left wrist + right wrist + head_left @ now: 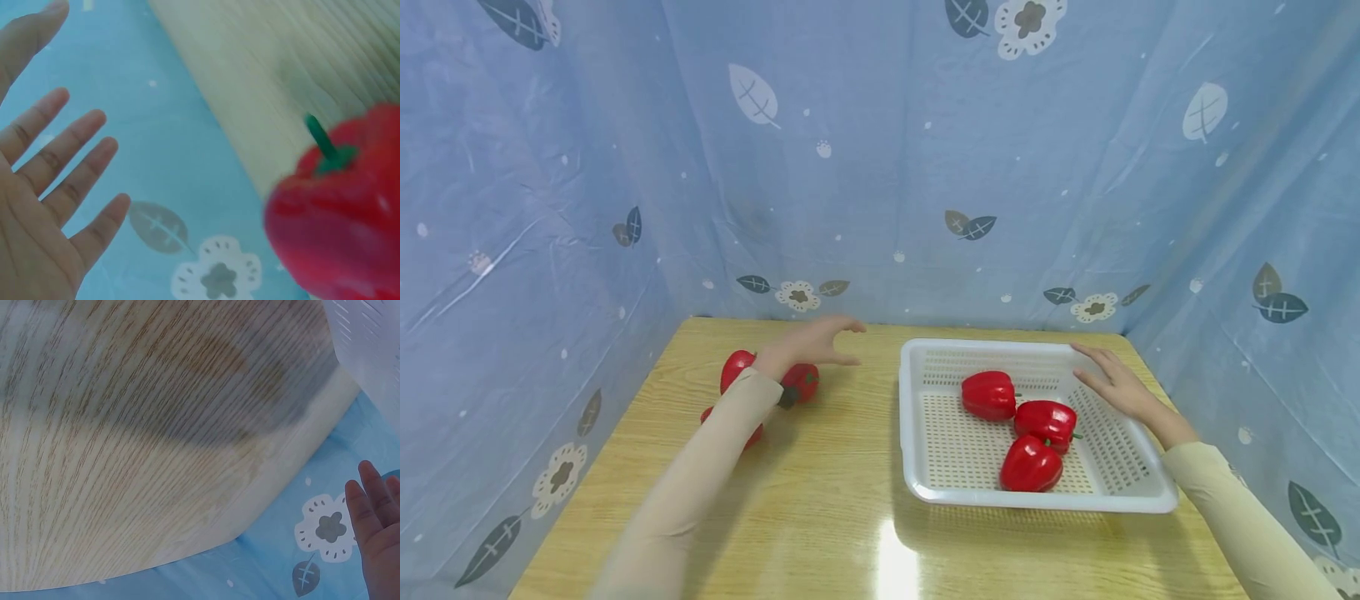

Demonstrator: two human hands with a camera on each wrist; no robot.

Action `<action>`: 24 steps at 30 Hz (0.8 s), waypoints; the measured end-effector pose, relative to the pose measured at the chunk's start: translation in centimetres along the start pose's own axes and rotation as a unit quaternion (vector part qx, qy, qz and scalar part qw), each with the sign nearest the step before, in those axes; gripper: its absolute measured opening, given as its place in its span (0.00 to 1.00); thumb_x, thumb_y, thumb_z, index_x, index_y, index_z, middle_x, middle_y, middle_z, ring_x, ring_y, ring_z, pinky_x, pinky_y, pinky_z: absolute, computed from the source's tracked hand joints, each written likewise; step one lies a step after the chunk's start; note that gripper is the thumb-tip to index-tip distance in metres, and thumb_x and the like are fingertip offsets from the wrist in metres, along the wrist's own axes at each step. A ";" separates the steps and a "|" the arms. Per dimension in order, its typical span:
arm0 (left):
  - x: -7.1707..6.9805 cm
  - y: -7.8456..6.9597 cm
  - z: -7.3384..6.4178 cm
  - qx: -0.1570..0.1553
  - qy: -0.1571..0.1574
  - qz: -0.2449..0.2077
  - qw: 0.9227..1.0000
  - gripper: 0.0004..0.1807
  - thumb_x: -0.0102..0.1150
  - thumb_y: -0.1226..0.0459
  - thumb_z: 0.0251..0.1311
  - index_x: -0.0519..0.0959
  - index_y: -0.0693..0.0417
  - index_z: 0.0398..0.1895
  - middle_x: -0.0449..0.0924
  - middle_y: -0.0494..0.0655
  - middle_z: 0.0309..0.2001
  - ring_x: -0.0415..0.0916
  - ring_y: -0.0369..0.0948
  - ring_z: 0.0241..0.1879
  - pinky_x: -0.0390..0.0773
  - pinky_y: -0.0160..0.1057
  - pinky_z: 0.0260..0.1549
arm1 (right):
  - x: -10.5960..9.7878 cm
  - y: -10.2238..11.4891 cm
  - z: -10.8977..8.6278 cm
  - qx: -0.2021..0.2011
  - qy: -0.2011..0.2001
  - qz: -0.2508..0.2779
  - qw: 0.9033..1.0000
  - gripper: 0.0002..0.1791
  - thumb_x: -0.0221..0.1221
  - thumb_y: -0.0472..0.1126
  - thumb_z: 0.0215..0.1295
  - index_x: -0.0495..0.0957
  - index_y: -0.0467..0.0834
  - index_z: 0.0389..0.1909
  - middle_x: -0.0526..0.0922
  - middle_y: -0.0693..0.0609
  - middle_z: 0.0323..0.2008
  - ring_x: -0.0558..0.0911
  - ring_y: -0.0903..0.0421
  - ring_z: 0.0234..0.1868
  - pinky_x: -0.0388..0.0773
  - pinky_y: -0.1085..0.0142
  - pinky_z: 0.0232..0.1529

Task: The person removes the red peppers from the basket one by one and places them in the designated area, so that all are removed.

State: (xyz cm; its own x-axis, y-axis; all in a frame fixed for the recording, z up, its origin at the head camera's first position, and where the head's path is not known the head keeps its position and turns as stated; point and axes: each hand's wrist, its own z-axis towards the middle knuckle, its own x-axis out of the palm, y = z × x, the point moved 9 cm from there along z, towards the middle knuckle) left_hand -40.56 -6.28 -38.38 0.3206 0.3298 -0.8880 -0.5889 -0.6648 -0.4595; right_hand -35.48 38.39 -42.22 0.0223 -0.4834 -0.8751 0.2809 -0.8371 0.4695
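My left hand hovers over the left part of the table, fingers spread and thumb apart, holding nothing. Under and around that wrist are red bell peppers: one behind it, another beside it and a third partly hidden by the sleeve. In the left wrist view a bell pepper with a green stem shows large, away from the fingers. Three more red bell peppers lie in a white plastic basket. At the basket's right rim is my right hand, fingers extended; whether it touches the rim I cannot tell.
The wooden table carries the basket on its right side. Blue patterned cloth hangs behind the table and along both sides. Bright glare falls on the tabletop near the front middle.
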 end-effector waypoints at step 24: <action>1.3 -8.0 5.6 0.097 0.002 0.013 0.995 0.32 0.62 0.51 0.55 0.67 0.53 0.61 0.69 0.48 0.60 0.66 0.44 0.61 0.63 0.42 0.61 | 0.0 0.1 0.0 -0.004 -0.002 0.007 1.000 0.32 0.47 0.51 0.69 0.53 0.44 0.70 0.58 0.31 0.64 0.57 0.30 0.63 0.53 0.29 0.53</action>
State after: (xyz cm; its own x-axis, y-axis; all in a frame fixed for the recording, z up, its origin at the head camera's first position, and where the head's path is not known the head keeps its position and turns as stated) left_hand -39.61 3.26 -36.02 0.3061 0.3105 -0.8999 -0.7289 -0.5316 -0.4314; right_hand -35.47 38.34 -42.15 0.0216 -0.4964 -0.8678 0.2882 -0.8281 0.4808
